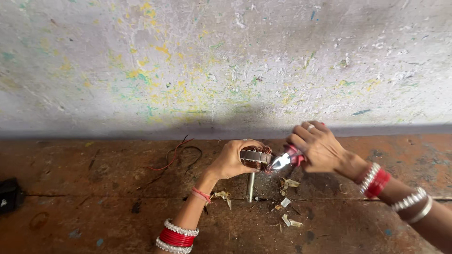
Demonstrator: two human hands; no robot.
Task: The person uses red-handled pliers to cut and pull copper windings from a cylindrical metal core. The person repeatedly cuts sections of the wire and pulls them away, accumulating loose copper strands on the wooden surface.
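My left hand (231, 160) grips a small motor armature (256, 156) with copper windings. Its steel shaft (251, 186) stands on end on the wooden bench. My right hand (317, 146) is closed around red-handled pliers (286, 160). The metal jaws of the pliers touch the right side of the armature's windings. Both wrists wear red and silver bangles.
Scraps of pale paper and shavings (286, 203) lie on the worn brown bench (94, 207) below the hands. Loose red and black wires (176, 155) lie to the left. A black object (8, 195) sits at the far left edge. A paint-flecked wall (226, 61) rises behind.
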